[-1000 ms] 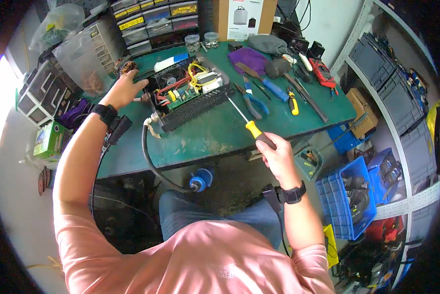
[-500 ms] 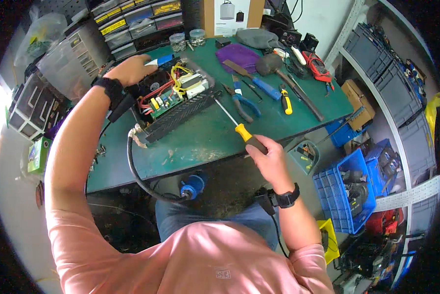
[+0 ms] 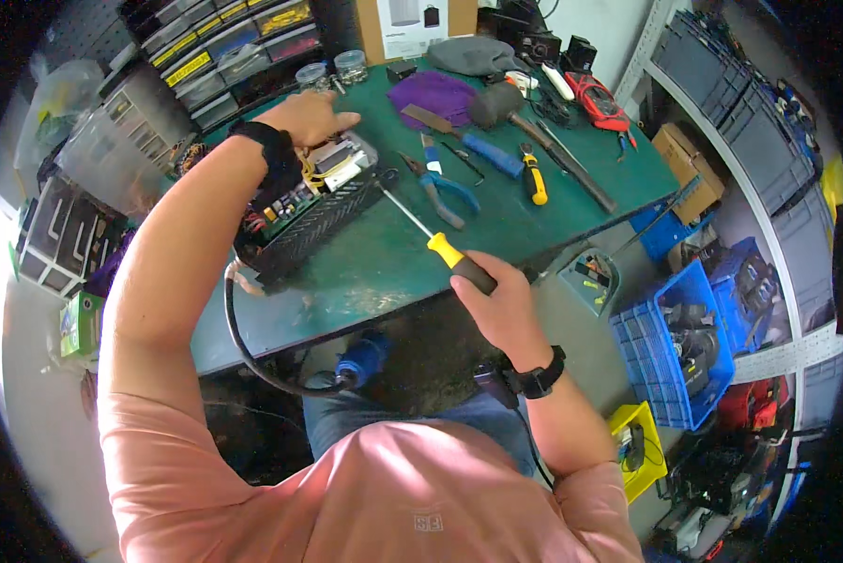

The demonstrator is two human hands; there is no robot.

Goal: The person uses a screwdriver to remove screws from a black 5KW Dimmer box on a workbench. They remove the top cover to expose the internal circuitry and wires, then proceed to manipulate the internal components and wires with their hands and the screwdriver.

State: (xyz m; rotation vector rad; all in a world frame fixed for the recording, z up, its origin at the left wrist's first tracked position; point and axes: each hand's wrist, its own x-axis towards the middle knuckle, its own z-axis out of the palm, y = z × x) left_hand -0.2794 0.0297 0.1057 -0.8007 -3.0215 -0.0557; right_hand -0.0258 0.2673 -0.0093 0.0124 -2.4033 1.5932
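Observation:
My right hand (image 3: 504, 305) is closed round the dark grip of a screwdriver (image 3: 448, 250) with a yellow collar. Its steel shaft slants up-left, and the tip is at the right corner of a black perforated metal housing (image 3: 313, 230). Inside this topless unit sit a circuit board (image 3: 285, 205), coloured wires and white blocks. My left hand (image 3: 304, 118) reaches over its far side, one finger stretched out to the right; the other fingers are partly hidden. A thick black cable (image 3: 243, 338) runs from the unit's near-left end to a blue plug (image 3: 363, 360) below the table edge.
Right of the unit lie blue-handled pliers (image 3: 440, 192), a blue-handled scraper (image 3: 487, 153), yellow-black cutters (image 3: 534, 176), a mallet (image 3: 562, 159) and a purple cloth (image 3: 432, 97). Two jars (image 3: 350, 66) stand behind by drawers (image 3: 238, 52). A blue crate (image 3: 660, 342) sits lower right.
My left hand has moved right across the unit's far side, and the blue-and-white piece by its fingers is out of sight. The screwdriver tip stays at the corner. The view has shifted slightly.

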